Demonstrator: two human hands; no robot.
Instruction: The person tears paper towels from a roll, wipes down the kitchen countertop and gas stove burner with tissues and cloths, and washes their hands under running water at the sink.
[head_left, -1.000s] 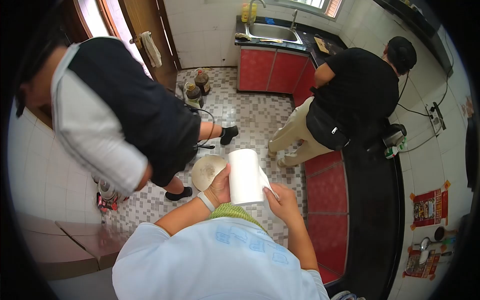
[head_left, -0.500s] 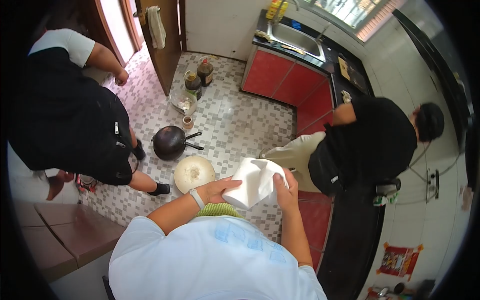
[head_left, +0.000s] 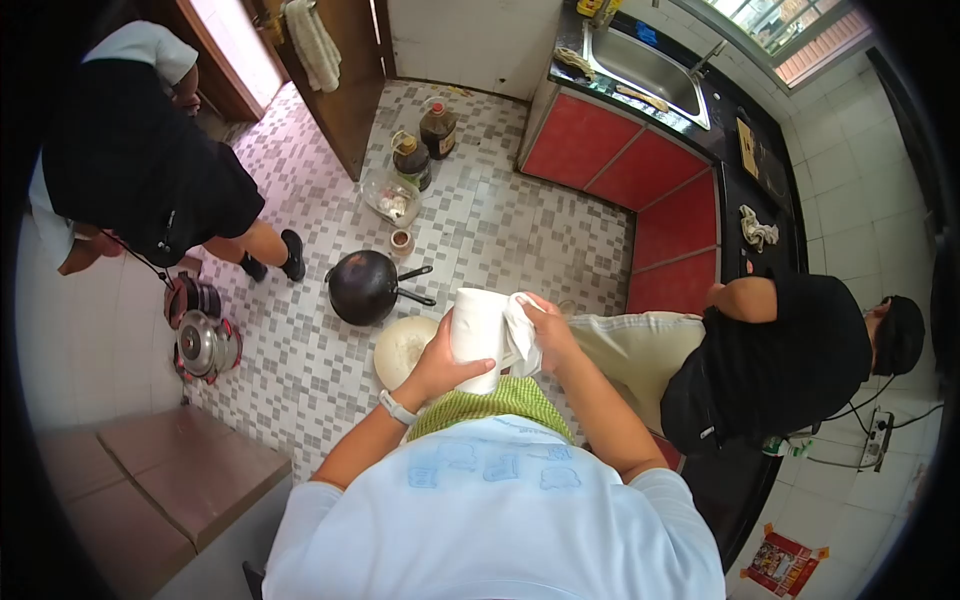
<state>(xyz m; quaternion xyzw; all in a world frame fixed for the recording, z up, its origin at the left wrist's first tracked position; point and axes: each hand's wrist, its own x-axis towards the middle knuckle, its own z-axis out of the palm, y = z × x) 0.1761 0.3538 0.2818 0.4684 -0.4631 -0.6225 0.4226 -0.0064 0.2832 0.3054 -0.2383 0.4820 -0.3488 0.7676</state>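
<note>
A white paper roll [head_left: 476, 335] stands roughly upright in front of my chest. My left hand [head_left: 441, 362] is wrapped round its left side, with the thumb across the lower front. My right hand [head_left: 546, 336] grips a crumpled loose sheet of paper [head_left: 523, 337] at the roll's right side. Below the hands is a green patterned cloth [head_left: 490, 405] at my waist. A pale round basin [head_left: 402, 350] on the floor is partly hidden behind my left hand.
A black wok [head_left: 363, 288], a small jar [head_left: 401, 241], a plastic bag [head_left: 390, 199] and bottles [head_left: 411, 160] stand on the tiled floor. One person [head_left: 150, 150] is at the left, another [head_left: 790, 350] at the right counter. A pot [head_left: 207, 345] sits left.
My view has turned. The loose sheet, spread over the roll half a second ago, is now bunched in my right hand. The person at the left has moved away toward the doorway.
</note>
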